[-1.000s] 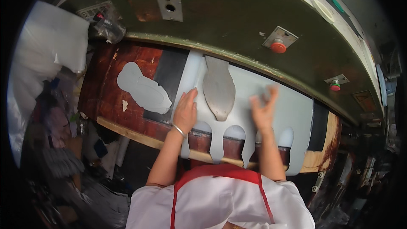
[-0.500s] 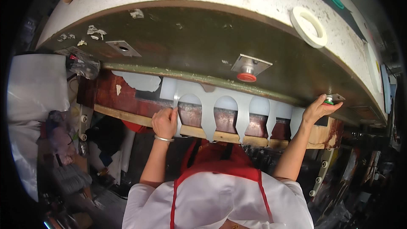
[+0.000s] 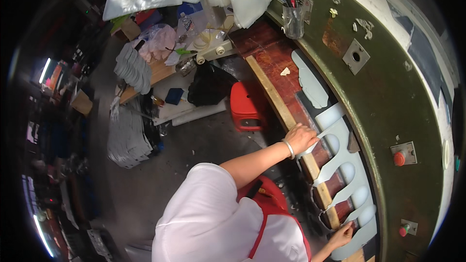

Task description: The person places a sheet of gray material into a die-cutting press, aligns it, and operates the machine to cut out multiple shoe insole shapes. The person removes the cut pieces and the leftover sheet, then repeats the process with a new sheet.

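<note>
A pale grey sheet with a row of arched cut-outs (image 3: pixel 343 138) lies along the machine's front edge, its narrow tongues reaching over a wooden strip (image 3: pixel 272 90). My left hand (image 3: pixel 302 138), a bracelet at its wrist, is closed on the end tongue of this sheet. Down at the other end, my right hand (image 3: pixel 341 236) has its fingers curled against the sheet's last tongues. White rounded pieces (image 3: pixel 359 197) show through the cut-outs. On the dark red bed (image 3: pixel 264 51) farther up lies a separate grey offcut (image 3: pixel 310 85).
The green machine front (image 3: pixel 374 111) carries a red push button (image 3: pixel 399 158) and a green-rimmed one (image 3: pixel 404 231). A clear cup of pens (image 3: pixel 293 22) hangs on it. A red stool (image 3: pixel 246 106) stands left of the bed, near stacked grey cut pieces (image 3: pixel 133 68).
The view has swung to the left. My right hand has left the button on the machine front and come down to the sheet. My left hand stays at the sheet's end.
</note>
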The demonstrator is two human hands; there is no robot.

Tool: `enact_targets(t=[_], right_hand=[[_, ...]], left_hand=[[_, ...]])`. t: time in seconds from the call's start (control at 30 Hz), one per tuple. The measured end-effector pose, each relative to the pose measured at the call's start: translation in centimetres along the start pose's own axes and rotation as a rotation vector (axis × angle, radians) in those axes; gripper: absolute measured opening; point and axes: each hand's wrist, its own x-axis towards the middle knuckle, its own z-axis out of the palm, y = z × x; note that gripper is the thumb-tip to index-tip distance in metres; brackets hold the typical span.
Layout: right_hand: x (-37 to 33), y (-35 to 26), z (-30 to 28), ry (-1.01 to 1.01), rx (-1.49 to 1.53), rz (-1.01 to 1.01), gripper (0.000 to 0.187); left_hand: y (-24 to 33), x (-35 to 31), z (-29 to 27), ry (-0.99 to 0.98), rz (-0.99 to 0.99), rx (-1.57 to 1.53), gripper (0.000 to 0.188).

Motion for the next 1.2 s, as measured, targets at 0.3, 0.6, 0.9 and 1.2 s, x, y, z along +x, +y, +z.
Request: enact_targets(t=[0.3,0.6,0.9,1.2], right_hand=[[6.5,-8.4,5.3,0.108,0.212,0.187,0.039],[10.0,-20.1,18.9,-0.367,0.207,-0.227,0.09],[14.7,-16.6,9.6,-0.464,0.595,0.101,0.086],[10.9,-12.9,12.7,-0.223,0.165,-0.133,0.097]], left_hand=[[-0.8,-4.0,-2.9,-0.132,-0.054,0.051,0.032],[1.4,-2.8,-3.0,-0.17,-0.076,0.28,0.026],[1.5,-2.8,-2.9,-0.182,-0.042,0.258,0.027],[1.5,-2.8,-2.9,-0.147,-0.023,0.252,0.027]])
